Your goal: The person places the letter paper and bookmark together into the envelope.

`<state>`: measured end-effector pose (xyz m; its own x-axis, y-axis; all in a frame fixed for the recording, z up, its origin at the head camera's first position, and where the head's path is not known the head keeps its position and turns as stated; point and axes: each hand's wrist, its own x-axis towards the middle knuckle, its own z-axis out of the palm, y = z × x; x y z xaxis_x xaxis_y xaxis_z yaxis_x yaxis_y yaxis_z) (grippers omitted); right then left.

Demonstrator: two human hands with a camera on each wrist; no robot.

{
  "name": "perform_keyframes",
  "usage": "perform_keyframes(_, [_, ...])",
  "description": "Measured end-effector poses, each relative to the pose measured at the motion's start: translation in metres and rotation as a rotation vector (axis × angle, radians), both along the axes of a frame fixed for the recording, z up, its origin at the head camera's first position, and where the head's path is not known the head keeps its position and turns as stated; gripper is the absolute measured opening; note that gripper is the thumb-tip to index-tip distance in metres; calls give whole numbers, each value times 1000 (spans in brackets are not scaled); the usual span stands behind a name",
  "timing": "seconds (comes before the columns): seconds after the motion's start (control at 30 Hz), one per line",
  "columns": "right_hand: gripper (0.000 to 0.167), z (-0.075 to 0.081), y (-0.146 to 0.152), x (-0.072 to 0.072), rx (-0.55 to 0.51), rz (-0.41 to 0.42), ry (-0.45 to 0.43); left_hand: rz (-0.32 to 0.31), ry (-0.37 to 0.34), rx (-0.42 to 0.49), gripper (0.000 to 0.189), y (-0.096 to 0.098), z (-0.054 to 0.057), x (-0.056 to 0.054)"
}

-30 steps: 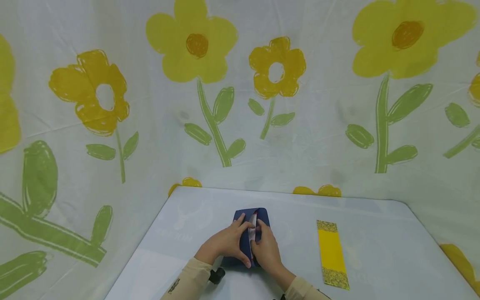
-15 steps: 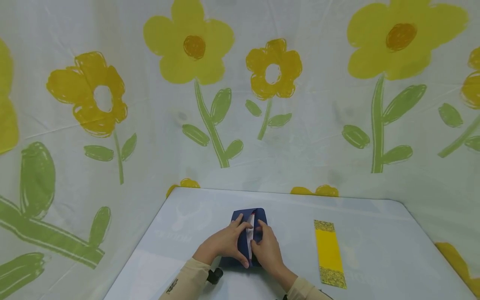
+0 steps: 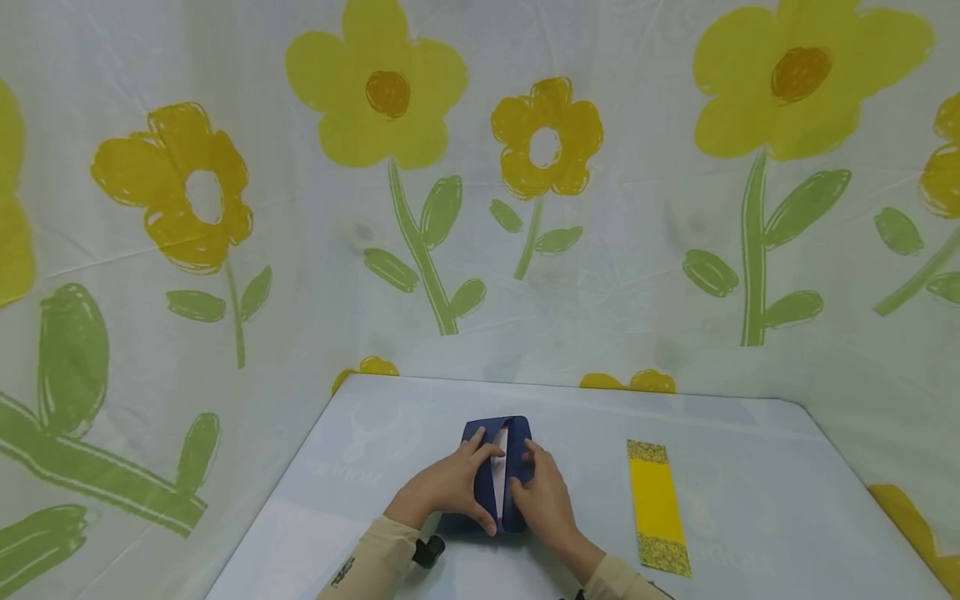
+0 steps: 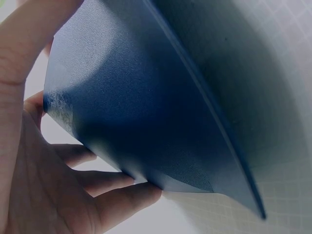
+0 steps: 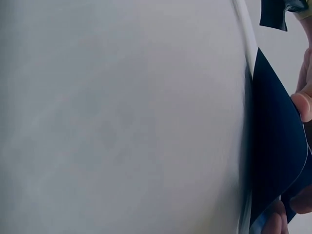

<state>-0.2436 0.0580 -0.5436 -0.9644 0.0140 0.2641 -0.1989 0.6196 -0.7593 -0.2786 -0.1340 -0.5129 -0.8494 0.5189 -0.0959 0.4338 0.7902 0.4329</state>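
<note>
On the table (image 3: 585, 450) lies the blue folder (image 3: 516, 462), gripped by the left hand (image 3: 453, 483), seemingly to brace its parted slit, while whether the right hand (image 3: 550, 504) pinches is unclear; in the left-wrist view, fingertips (image 4: 152, 193) support one edge; in the right-wrist view, a dark panel (image 5: 277, 131) tilts up.

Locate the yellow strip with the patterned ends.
In the head view, the yellow strip lies on the white table right of centre, to the right of the person's right hand and the dark blue folder.
</note>
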Motion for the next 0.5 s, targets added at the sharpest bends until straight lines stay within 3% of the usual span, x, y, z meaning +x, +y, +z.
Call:
perform_keyframes(0.27, [63,-2,11,0,13,-27,-38,4,6,-11,112,2,0,0])
perform_keyframes(0.5, [62,1,21,-1,21,-39,-2,6,15,-20,113,2,1,1])
